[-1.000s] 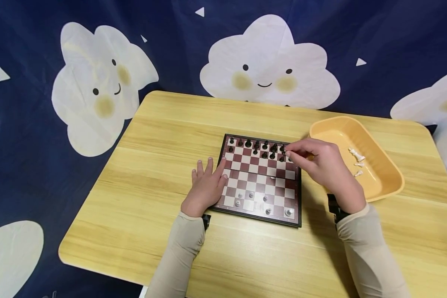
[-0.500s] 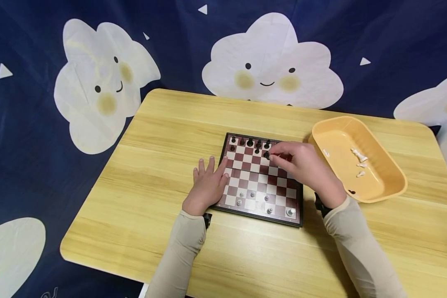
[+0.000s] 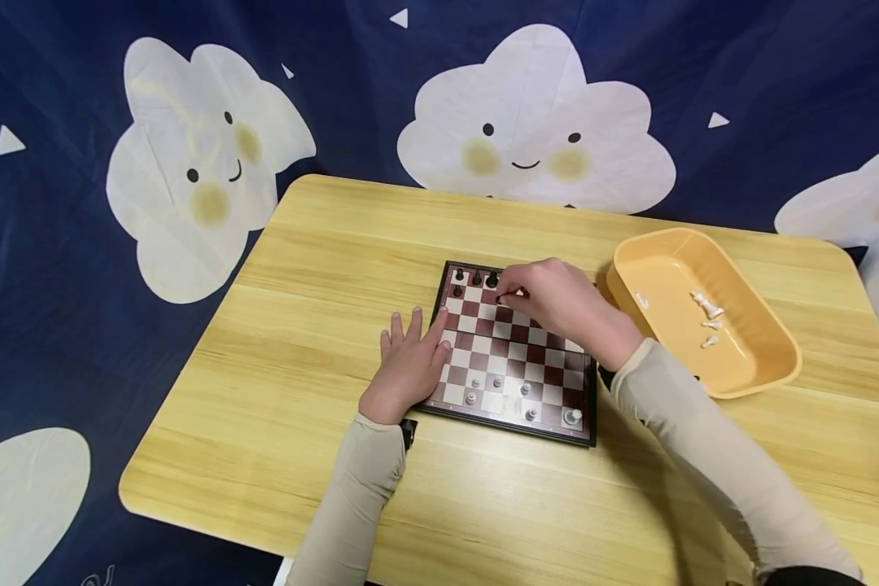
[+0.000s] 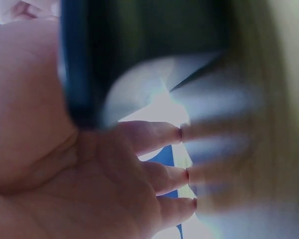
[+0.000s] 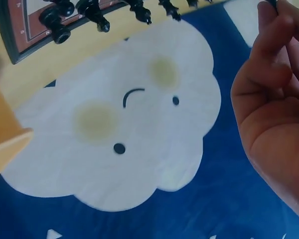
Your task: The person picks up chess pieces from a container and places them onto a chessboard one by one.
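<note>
A folding chessboard (image 3: 483, 346) lies on the table, with black chess pieces (image 3: 476, 277) along its far side and several white pieces (image 3: 498, 381) on the near half. My left hand (image 3: 406, 370) rests on the board's left edge, fingers spread; its palm (image 4: 104, 184) fills the left wrist view. Over the far rows, my right hand (image 3: 557, 297) pinches a small black chess piece (image 3: 500, 299) between thumb and fingertips. That hand hides part of the black rows. In the right wrist view, black pieces (image 5: 94, 15) line the board's edge, and my right hand (image 5: 279, 99) has curled fingers.
An orange plastic tub (image 3: 765, 366) stands right of the board, with several white pieces (image 3: 706, 306) lying in it. My right sleeve (image 3: 703, 431) crosses its near corner. Behind the wooden table (image 3: 264, 366) hangs a blue cloth (image 3: 352, 81) with clouds.
My right hand has moved left along the far rows, from the board's right side to a black piece nearer the left. The left hand has stayed at the board's edge.
</note>
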Tool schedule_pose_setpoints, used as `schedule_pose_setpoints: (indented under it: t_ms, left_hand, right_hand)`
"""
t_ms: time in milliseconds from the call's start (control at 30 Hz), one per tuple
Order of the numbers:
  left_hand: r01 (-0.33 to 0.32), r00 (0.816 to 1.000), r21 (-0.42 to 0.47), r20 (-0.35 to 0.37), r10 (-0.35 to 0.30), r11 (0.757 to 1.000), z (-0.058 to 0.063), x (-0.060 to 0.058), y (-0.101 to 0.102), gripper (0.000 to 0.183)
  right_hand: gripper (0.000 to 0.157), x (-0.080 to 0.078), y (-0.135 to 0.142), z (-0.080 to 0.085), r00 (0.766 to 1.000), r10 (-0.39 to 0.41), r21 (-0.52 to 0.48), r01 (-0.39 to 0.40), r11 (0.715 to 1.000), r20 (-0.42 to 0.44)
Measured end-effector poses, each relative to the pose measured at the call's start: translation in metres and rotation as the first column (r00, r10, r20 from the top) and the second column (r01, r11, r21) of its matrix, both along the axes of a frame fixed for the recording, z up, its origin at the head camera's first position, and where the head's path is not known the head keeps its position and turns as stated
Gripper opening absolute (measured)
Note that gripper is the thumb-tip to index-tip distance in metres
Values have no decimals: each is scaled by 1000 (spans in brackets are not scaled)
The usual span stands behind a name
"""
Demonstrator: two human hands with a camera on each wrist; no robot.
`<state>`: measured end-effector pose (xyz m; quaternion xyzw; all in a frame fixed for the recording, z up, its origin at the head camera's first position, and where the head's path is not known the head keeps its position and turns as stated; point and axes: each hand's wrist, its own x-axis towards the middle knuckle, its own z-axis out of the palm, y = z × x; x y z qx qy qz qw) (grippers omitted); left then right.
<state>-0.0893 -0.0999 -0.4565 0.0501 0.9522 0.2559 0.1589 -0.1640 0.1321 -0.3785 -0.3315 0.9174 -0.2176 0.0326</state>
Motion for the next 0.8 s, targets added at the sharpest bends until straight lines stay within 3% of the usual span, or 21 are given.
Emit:
schedule_pose_setpoints:
  t_ms: [300,667,800]
  left_hand:
    - [-1,1000,11,7,1,1000,1,1,-1,56]
    - [7,1000,-9,6,-7,1000,2,0,-1,56]
    - [9,1000,-13,6,-9,1000,1,0,-1,56]
  right_hand:
    - [8,-16,-21,-9,1000,23,133,-21,991,-15]
    - [7,-26,-27,-21,998,54,193,-45,980,-45]
    - [15,-28,-27,-25,997,64,206,-52,977,-53]
